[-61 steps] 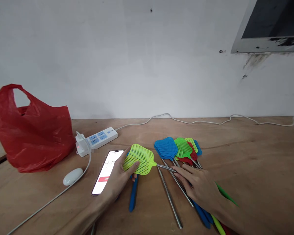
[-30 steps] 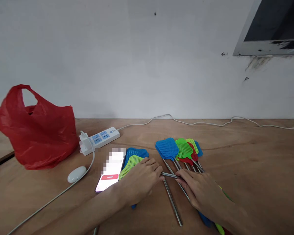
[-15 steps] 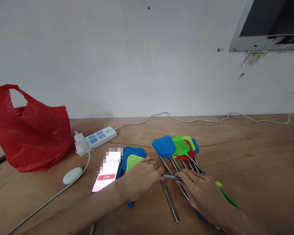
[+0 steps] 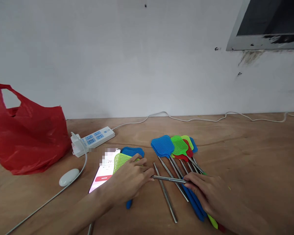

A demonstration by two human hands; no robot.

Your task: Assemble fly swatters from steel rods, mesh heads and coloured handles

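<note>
A yellow-green fly swatter (image 4: 121, 160) stretches sideways between my hands, its metal rod (image 4: 170, 179) bare in the middle. My left hand (image 4: 133, 174) is closed round it near the perforated head. At the other end, my right hand (image 4: 205, 189) grips the rod; its palm hides the rest. Under the rod lies a pile of swatters with blue (image 4: 163, 145), green (image 4: 179, 146), red and yellow heads, their handles partly beneath my right hand. A loose metal rod (image 4: 165, 192) rests just left of the pile. Behind my left hand lies another blue swatter (image 4: 134, 151).
A lit phone (image 4: 105, 174) lies beside my left forearm, partly covered by the yellow-green head. Farther left are a white power strip (image 4: 95, 140), a white oval device (image 4: 69, 177) with a cable, and a red plastic bag (image 4: 29, 133). A thin cord (image 4: 186, 120) runs along the wall.
My hands have moved apart, so more of the metal rod shows between them. The yellow-green head has shifted left with my left hand, over the phone's edge.
</note>
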